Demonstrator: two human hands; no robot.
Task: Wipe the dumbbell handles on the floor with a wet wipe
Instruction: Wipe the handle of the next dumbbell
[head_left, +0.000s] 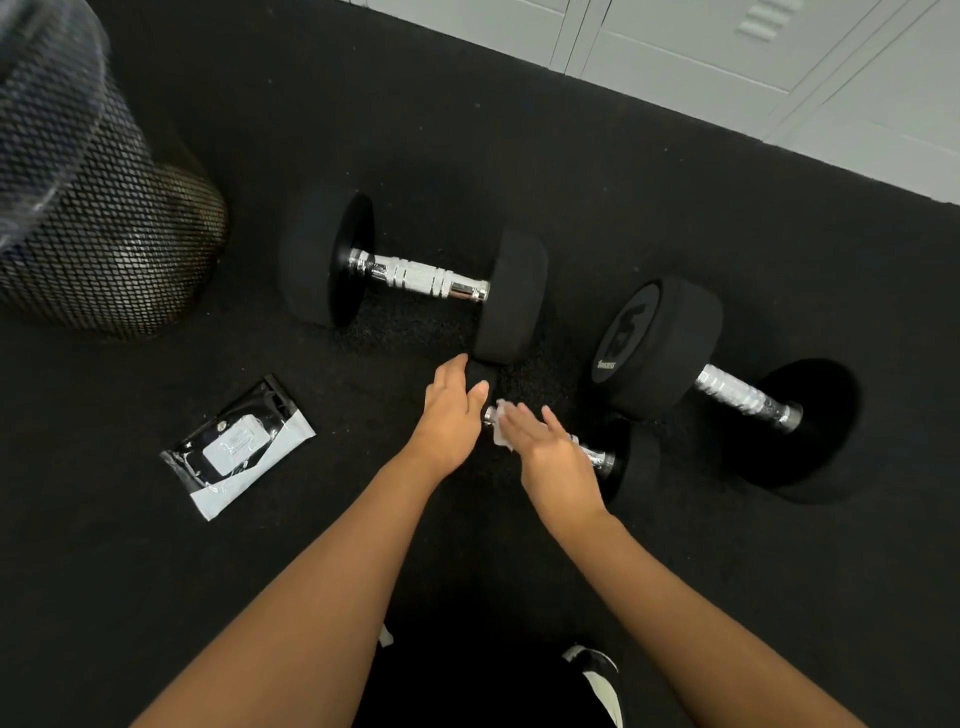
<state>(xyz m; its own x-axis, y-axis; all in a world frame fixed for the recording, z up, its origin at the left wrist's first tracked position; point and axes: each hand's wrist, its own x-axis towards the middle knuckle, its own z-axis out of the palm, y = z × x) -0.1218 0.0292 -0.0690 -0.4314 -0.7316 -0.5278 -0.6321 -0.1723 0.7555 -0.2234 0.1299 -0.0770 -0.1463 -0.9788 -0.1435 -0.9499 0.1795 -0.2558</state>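
Observation:
Three black dumbbells with chrome handles lie on the black floor. The small dumbbell (631, 462) is nearest me. My left hand (451, 415) curls round its left head and holds it. My right hand (550, 457) lies over its handle with fingers fairly straight, pressing a white wet wipe (500, 434) onto the metal; most of the wipe is hidden under the fingers. A larger dumbbell (415, 275) lies just beyond my hands, and another large dumbbell (743, 397) lies to the right.
A black and white wet wipe pack (239, 447) lies on the floor to the left. A mesh bin (98, 223) stands at the far left. Grey lockers (727, 57) line the floor's far edge. My shoe (597, 670) shows at the bottom.

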